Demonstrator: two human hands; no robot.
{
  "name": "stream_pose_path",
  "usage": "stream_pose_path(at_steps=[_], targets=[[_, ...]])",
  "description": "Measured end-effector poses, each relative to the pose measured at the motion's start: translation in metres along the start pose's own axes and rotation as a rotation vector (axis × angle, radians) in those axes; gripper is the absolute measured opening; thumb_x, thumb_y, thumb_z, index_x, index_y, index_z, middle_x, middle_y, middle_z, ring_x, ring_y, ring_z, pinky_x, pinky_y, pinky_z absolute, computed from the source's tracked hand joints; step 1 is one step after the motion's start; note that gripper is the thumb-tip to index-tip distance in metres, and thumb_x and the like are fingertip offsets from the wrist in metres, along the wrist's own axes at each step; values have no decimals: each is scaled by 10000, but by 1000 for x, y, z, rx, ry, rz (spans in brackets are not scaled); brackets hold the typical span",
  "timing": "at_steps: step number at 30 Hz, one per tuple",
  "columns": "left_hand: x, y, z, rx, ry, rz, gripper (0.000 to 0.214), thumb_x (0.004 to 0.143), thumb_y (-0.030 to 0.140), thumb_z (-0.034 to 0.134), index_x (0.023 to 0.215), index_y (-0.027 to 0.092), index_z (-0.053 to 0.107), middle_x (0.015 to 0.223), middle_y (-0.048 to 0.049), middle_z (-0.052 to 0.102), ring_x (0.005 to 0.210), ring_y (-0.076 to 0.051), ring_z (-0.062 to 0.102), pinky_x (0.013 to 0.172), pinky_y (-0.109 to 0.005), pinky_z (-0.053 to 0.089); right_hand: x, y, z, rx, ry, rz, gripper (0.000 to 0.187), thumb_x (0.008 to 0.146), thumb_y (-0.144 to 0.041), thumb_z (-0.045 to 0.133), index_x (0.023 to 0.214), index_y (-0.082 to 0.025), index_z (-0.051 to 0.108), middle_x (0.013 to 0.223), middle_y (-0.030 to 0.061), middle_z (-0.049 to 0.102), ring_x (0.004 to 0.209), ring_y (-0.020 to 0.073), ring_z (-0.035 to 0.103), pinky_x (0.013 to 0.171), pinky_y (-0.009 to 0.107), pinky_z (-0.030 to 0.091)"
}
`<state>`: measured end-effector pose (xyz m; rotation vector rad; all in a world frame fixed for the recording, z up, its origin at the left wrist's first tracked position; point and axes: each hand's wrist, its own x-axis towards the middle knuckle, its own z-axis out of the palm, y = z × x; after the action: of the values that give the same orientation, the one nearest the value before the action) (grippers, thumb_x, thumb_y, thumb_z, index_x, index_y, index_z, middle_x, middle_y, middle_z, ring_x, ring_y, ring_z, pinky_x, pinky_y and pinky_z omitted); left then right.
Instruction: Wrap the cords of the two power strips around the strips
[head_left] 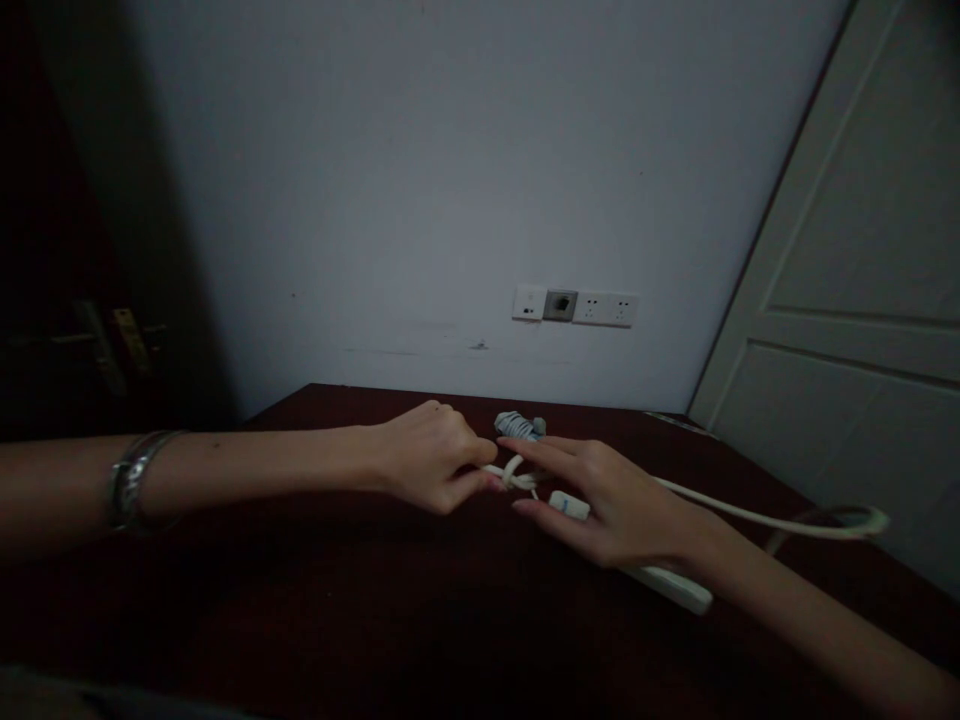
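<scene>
A white cable point(517, 478) is looped in a small knot between my hands, just above the dark red table. My left hand point(442, 455) is closed, pinching the cable at the left side of the knot. To the right, my right hand point(600, 490) has its index finger and thumb spread apart around the knot's right side; its other fingers are mostly hidden. Under my right palm lies a white bar point(679, 590), which looks like a power strip. A white piece with a blue mark point(570, 505) shows between thumb and palm; whether both are one thing I cannot tell.
Behind my right fingertips lies a coiled grey cable point(517, 425). The white cable's loose loop point(862, 525) arches out over the right of the dark table point(337, 600). Wall sockets point(604, 308) sit above the table, with a pale door point(862, 300) at right.
</scene>
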<state>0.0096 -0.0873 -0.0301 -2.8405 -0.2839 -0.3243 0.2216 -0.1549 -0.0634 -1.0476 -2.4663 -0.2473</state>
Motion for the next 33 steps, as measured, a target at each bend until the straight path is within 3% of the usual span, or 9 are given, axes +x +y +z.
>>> stream_pose_path(at_steps=[3, 8, 16, 33], targets=[[1, 2, -1, 77, 9, 12, 250, 848, 294, 455, 690, 155, 590, 518, -27, 574, 446, -118, 500, 430, -232, 307, 1, -5, -3, 63, 1, 127, 529, 865, -460, 496, 1270, -121, 507, 1066, 149, 639, 859, 200, 615, 744, 332, 467], [3, 8, 2, 206, 34, 34, 199, 836, 264, 447, 695, 160, 540, 551, -32, 592, 443, -132, 517, 397, -253, 252, 4, -8, -2, 19, -46, 240, 465, 867, -545, 444, 1022, -151, 635, 770, 73, 653, 629, 142, 585, 569, 245, 389], [1, 15, 1, 228, 72, 118, 176, 827, 237, 471, 669, 163, 494, 532, -12, 569, 409, -115, 504, 372, -249, 244, 1, -12, 1, -88, -70, 207, 495, 884, -565, 382, 894, -143, 641, 663, 59, 615, 594, 143, 563, 547, 239, 309], [4, 17, -10, 203, 38, 125, 191, 856, 268, 448, 710, 164, 517, 571, -15, 575, 423, -116, 485, 375, -272, 286, 4, -14, -15, -24, -165, 232, 410, 906, -483, 400, 918, -145, 632, 730, 65, 627, 648, 153, 574, 596, 253, 339]])
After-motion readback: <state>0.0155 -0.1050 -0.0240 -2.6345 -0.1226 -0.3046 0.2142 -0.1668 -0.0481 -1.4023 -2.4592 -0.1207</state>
